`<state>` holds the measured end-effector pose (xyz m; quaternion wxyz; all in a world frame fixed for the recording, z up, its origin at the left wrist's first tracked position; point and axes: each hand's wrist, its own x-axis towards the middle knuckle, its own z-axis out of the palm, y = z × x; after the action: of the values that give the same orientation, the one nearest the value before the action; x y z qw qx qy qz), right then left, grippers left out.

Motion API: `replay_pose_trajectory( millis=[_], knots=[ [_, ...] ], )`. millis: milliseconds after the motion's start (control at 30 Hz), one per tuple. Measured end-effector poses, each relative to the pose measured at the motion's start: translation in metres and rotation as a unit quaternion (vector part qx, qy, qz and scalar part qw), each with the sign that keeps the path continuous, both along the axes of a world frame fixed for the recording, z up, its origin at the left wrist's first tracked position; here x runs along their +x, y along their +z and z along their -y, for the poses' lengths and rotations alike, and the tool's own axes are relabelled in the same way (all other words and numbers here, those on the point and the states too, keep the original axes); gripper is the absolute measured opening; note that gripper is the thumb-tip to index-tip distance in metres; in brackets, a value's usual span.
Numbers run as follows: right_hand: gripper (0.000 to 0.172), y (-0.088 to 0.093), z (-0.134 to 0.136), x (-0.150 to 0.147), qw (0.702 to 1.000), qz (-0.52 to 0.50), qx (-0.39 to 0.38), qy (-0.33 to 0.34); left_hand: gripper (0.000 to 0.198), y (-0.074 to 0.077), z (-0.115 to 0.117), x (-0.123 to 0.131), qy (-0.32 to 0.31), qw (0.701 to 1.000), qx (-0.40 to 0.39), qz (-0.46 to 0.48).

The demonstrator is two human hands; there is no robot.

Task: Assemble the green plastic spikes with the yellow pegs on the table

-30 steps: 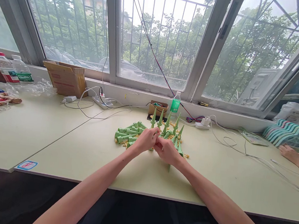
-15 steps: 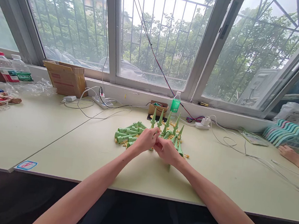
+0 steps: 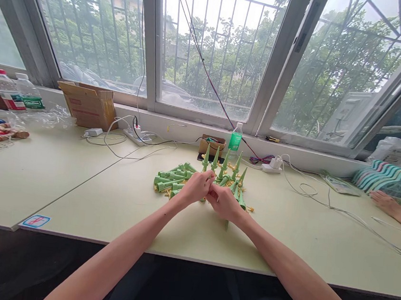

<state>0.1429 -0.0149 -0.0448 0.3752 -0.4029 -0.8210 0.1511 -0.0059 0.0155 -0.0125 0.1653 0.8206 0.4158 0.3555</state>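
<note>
My left hand (image 3: 195, 187) and my right hand (image 3: 224, 203) meet fingertip to fingertip over the pale green table (image 3: 116, 198). Both are closed. The right hand grips a green cone spike (image 3: 227, 225) whose tip pokes out below the palm. The left hand pinches something small that I cannot make out. Just behind the hands lies a pile of green plastic tubes (image 3: 168, 180), and several green cone spikes (image 3: 223, 167) stand upright with small yellow pieces (image 3: 250, 208) scattered around them.
A green bottle (image 3: 235, 137) and a small brown box (image 3: 211, 145) stand by the window ledge. Cables and a power strip (image 3: 135, 136) trail across the table. A cardboard box (image 3: 88, 105) sits back left. Another person's hand (image 3: 386, 203) rests at far right by a striped item (image 3: 380, 177).
My hands stay nearly still, working together at the same spot. The other person's hand at far right has shifted slightly up and left.
</note>
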Motion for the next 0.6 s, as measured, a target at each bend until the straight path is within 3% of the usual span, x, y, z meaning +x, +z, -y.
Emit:
replay_pose_trajectory(
  millis=[600],
  knots=[
    [0.01, 0.0018, 0.0012, -0.0011, 1.0, -0.01, 0.004, 0.007, 0.025, -0.0001, 0.0, 0.0003, 0.004, 1.0, -0.004, -0.002]
  ],
)
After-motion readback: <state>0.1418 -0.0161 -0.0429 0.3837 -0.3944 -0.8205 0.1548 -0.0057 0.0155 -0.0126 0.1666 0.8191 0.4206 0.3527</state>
